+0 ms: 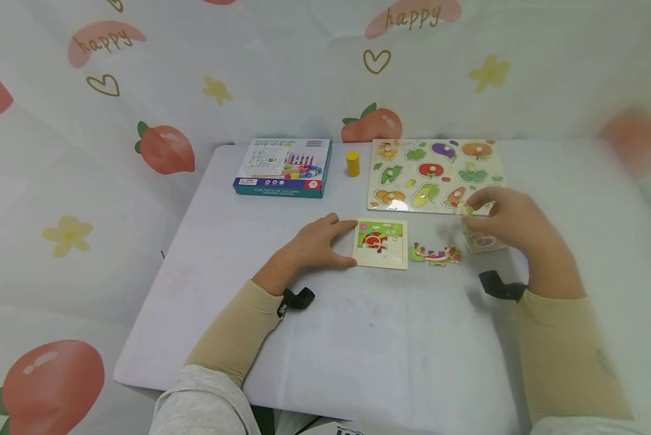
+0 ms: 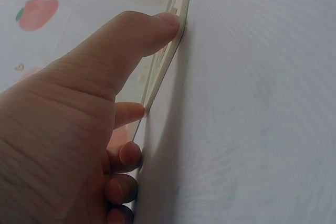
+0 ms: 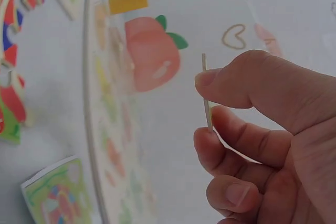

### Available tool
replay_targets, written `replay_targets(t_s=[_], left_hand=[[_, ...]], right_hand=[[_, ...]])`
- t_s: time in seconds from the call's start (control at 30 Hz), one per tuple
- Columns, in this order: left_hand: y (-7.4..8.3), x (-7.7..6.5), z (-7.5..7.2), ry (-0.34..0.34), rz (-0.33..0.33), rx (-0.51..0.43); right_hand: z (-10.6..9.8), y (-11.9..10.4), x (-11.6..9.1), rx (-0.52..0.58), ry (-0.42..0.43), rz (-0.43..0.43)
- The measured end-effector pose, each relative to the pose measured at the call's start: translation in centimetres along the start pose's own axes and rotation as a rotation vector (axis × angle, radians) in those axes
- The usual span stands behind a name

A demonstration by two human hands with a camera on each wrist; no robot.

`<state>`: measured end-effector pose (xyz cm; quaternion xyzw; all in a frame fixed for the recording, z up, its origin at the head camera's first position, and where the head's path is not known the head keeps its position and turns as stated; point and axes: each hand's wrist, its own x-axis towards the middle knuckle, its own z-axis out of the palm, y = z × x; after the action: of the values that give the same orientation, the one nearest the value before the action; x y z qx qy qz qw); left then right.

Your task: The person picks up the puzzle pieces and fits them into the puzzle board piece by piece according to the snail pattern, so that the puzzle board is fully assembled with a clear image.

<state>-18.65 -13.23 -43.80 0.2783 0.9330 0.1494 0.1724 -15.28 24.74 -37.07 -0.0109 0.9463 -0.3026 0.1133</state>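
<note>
My left hand [image 1: 320, 241] rests at the left side of a small square wooden puzzle board [image 1: 390, 257], thumb and index fingertip at its two left corners. Part of a red and green picture [image 1: 375, 237] fills the board's upper area; the lower part is bare wood. In the head view my right hand [image 1: 515, 223] is raised near the large board's lower right corner. Between thumb and fingers it pinches a thin puzzle piece [image 3: 204, 61], seen edge-on in the right wrist view. Several loose colourful puzzle pieces [image 1: 436, 255] lie just right of the square board.
Below my right hand lies a small picture card [image 1: 483, 243], partly covered. A large vegetable knob-puzzle board [image 1: 401, 175] lies at the back right. Left of it stand a yellow cylinder [image 1: 353, 164] and a flat toy box [image 1: 281, 169]. A peach-printed cloth hangs behind the white table.
</note>
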Motion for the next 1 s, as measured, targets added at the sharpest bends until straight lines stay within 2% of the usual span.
replay_targets(t_s=[0.17, 0.37, 0.67, 0.83, 0.9, 1.0], left_hand=[[-0.1, 0.1, 0.1, 0.004, 0.010, 0.004], [0.0, 0.1, 0.0, 0.000, 0.011, 0.015], [0.1, 0.1, 0.0, -0.006, 0.000, 0.016], [-0.1, 0.1, 0.1, -0.004, -0.002, 0.014], [-0.1, 0.2, 0.1, -0.005, -0.003, 0.015], [-0.2, 0.2, 0.2, -0.006, -0.004, 0.015]], right_hand=[[-0.8, -1.4, -1.2, -0.008, 0.079, -0.049], [-1.2, -3.0, -2.9, 0.022, 0.227, -0.142], [-1.0, -5.0, -4.7, 0.073, 0.442, -0.439], [-0.5, -5.9, -4.9, 0.067, 0.476, -0.618], [-0.2, -6.3, -4.9, 0.064, 0.465, -0.652], [0.5, -7.0, -4.9, 0.062, 0.430, -0.657]])
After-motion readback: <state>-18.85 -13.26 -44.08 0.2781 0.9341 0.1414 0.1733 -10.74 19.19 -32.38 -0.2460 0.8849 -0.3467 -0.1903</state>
